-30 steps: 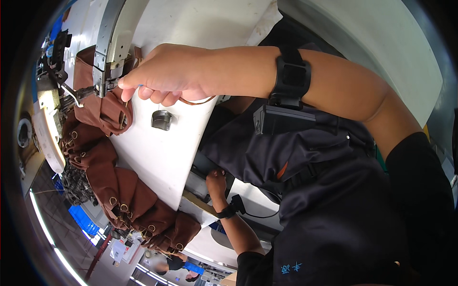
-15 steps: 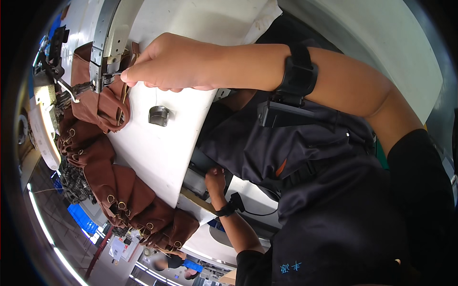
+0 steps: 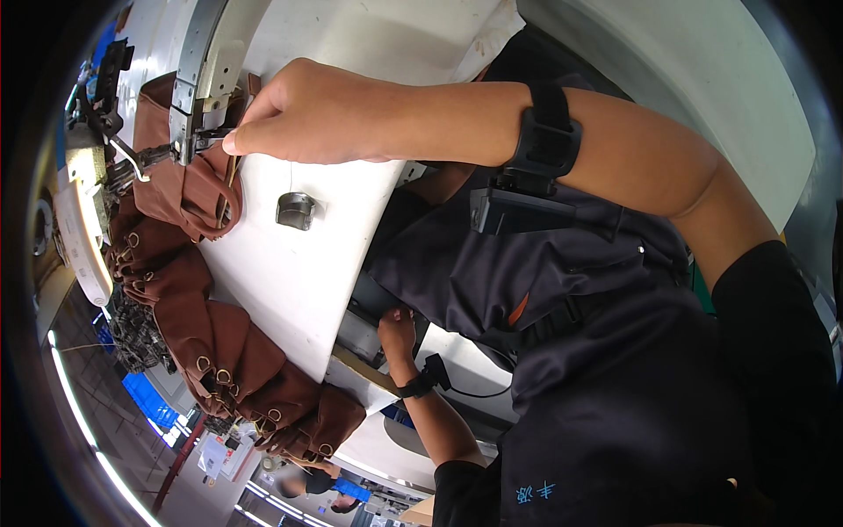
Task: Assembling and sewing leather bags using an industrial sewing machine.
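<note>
My right hand (image 3: 294, 114) reaches across the upper part of the view to the sewing machine's needle end (image 3: 183, 132). Its thumb and fingertips are pinched beside the presser foot, by a small dark metal part; what lies between them is hidden. Under the machine head is a brown leather bag piece (image 3: 180, 198) with a rolled strap or handle. Lower down, my left hand (image 3: 397, 332) is curled closed below the edge of the white table (image 3: 290, 272). Anything inside it is hidden. A small dark, shiny curved metal piece (image 3: 296, 211) lies on the table, a thread near it.
A row of brown leather bags (image 3: 237, 351) with metal rings lies along the table's far edge. A lit lamp (image 3: 83, 220) and a metal rod (image 3: 132, 158) stand near the machine head. Black straps with devices circle both forearms. Other people (image 3: 320, 483) are in the background.
My right hand has turned slightly at the machine, and its lower fingers are now tucked out of sight. The view has shifted a little. My left hand stays in place.
</note>
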`<state>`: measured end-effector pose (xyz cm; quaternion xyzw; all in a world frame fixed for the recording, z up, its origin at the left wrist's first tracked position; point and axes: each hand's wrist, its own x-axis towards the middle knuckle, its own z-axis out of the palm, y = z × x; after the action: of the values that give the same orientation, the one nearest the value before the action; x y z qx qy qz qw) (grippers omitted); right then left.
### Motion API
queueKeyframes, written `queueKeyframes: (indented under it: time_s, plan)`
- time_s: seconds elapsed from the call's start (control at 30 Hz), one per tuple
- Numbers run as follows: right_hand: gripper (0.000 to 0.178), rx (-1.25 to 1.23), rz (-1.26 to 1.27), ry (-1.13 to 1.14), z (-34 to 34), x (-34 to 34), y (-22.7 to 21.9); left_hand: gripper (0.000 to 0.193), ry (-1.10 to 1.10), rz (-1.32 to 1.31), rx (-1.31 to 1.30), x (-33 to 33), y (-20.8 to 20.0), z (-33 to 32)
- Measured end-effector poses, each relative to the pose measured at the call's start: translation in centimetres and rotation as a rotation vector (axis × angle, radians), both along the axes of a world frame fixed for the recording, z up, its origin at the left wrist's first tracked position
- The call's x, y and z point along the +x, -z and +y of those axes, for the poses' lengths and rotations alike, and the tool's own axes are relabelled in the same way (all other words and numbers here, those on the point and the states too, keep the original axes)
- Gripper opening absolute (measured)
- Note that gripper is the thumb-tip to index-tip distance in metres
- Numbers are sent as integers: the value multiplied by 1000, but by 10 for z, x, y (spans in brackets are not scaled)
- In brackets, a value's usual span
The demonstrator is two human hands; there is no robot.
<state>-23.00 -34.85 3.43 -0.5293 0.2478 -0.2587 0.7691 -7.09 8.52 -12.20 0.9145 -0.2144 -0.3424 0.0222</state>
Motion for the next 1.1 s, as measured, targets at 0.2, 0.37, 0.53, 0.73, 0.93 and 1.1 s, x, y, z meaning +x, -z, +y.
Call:
queueKeyframes:
  time_s: [0.2, 0.37, 0.53, 0.73, 0.93, 1.1]
  plan:
    - [37, 14, -5, -27, 0, -3, 2, 30, 0, 10, -12, 0, 1, 0]
    - [29, 175, -137, -105, -4, 2, 5, 30, 15, -17, 1, -1, 0, -2]
    - [25, 287, -205, -190, -4, 1, 6, 30, -11, -18, 11, -4, -4, -6]
    - [24, 366, -197, -203, -3, 3, 1, 29, -4, 9, -15, -5, -7, -11]
    - [25, 310, -157, -187, -6, -1, -1, 25, 78, 0, -4, 2, -2, -4]
    - [25, 328, -185, -260, -15, -5, -1, 25, 58, -3, -17, 4, 2, 1]
